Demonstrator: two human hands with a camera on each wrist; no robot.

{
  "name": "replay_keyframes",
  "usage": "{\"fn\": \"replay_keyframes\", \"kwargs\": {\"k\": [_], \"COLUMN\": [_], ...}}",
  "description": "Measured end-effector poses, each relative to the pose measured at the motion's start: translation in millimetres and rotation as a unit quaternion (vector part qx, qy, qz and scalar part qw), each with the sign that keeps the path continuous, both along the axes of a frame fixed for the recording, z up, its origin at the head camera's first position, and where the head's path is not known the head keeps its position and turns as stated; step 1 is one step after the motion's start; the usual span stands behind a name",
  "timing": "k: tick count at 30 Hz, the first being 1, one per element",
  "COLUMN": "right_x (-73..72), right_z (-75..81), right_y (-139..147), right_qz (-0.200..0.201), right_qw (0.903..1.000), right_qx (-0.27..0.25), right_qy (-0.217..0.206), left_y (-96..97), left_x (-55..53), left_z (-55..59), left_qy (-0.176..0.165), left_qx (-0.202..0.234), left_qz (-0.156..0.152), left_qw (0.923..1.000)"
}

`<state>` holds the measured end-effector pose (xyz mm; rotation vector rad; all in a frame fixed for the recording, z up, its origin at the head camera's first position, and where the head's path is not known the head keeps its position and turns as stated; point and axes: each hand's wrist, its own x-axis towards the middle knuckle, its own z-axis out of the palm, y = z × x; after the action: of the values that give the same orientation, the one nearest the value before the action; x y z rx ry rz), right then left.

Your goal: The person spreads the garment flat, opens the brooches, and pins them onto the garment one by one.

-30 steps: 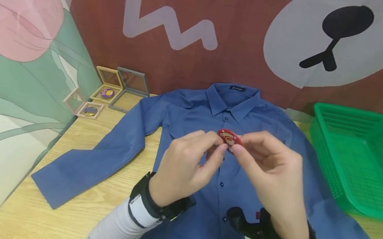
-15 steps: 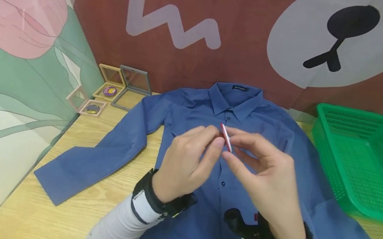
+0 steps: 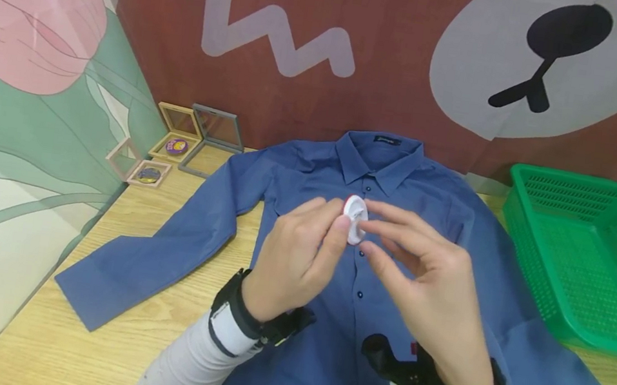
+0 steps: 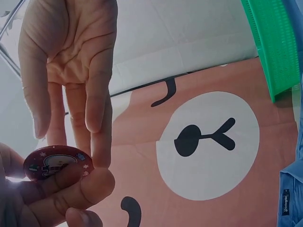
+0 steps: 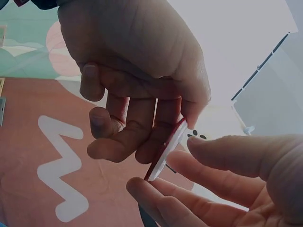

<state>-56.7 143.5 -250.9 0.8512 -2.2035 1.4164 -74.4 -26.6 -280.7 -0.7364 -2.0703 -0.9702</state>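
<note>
A round pin badge (image 3: 355, 219) is held up over the blue shirt (image 3: 317, 174), its white back facing up and right. In the left wrist view its red printed front (image 4: 56, 158) is partly covered by fingers. My left hand (image 3: 295, 252) pinches the badge by its left side, with fingers against the red face. My right hand (image 3: 427, 267) reaches in from the other side. Its index finger and thumb are at the badge's rim, and another finger touches the white back. The pin on the back is too small to make out.
A green basket (image 3: 571, 286) stands at the right, against the shirt. Back left are small open frame cases: a yellow one (image 3: 158, 150) with a purple badge, a pink one (image 3: 137, 181) with a dark badge, and a grey one (image 3: 194, 171).
The badge has turned from its red face through edge-on to its white back. My right fingers have shifted from gripping the rim to touching the back as well.
</note>
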Motion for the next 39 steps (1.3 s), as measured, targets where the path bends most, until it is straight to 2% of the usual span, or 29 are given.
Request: {"fn": "replay_keyframes", "kwargs": {"k": [9,17,28,34,39], "right_x": [-2.2,0.5,-4.5,-5.6,-4.5], "right_z": [-0.9,0.8,1.6,2.1,2.1], "right_y": [0,4,5,4,5], "right_qz": [-0.018,-0.029,-0.039,-0.029,-0.016], "right_qw": [0.9998,0.9991,0.9976,0.9962,0.9958], "right_qx": [-0.002,-0.031,-0.054,-0.064,-0.077], "right_qy": [0.005,-0.008,-0.02,-0.052,-0.049], "left_y": [-2.1,0.9,-10.3,-11.2,-7.8], "left_x": [-1.7,-8.6,-10.5,-13.4,-15.3], "left_z": [-1.2,-4.1,-5.5,-6.7,-5.9], "left_qy": [-0.009,-0.009,-0.014,-0.017,-0.016], "left_qx": [0.007,0.01,-0.004,-0.02,-0.037], "left_qz": [-0.003,-0.024,-0.047,-0.071,-0.089], "left_qw": [0.9999,0.9996,0.9988,0.9971,0.9952]}}
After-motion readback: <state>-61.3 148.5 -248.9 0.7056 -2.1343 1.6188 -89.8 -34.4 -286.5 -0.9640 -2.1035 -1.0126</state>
